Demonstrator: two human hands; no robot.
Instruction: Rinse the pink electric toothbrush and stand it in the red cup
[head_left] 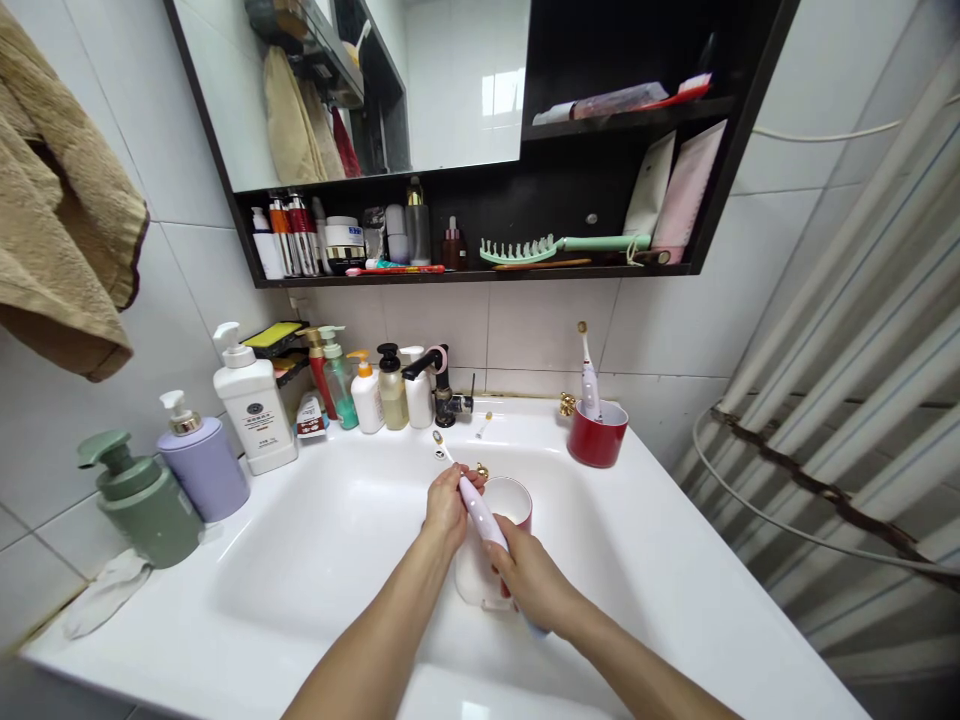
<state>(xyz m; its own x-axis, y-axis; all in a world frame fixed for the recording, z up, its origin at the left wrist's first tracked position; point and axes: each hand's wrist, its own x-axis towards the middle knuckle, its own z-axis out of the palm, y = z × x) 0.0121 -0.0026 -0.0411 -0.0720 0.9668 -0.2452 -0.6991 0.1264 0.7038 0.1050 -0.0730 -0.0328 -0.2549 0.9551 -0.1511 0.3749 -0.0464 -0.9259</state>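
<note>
A: Main obj + loc?
B: Elec. toothbrush (480, 512), pale lilac handle, in both hands above the sink (337, 530). Tilted, brush head up-left, pointing twd the tap side.

A: L hand (448, 507)?
B: Fingers curled round the upper end of the handle, nr the neck; some hidden, so exact grip unclear.

A: R hand (531, 572)?
B: Closed on the lower handle, thumb along it; rest of its fingers mostly hidden, can't tell how they sit.

A: Under the hands?
B: Red cup (511, 492), white inside, in the sink, partly blocked by R hand. Pale translucent item (474, 580) just beside it, ID unclear.

A: Back edge?
B: Black tap (444, 388) approx. mid; small loose brush head (485, 424) lying R of it. Second red cup (598, 440) in the R corner w/ another elec. toothbrush (589, 385) standing in it, near upright.

A: L side?
B: Pump bottles on the table around the sink, incl. green (150, 510), purple (204, 468), white (257, 410). Crumpled white cloth or tissue (109, 595) by the green one.

A: Above?
B: Dark cabinet (450, 275), mint comb or brush (562, 245) on its low shelf.
</note>
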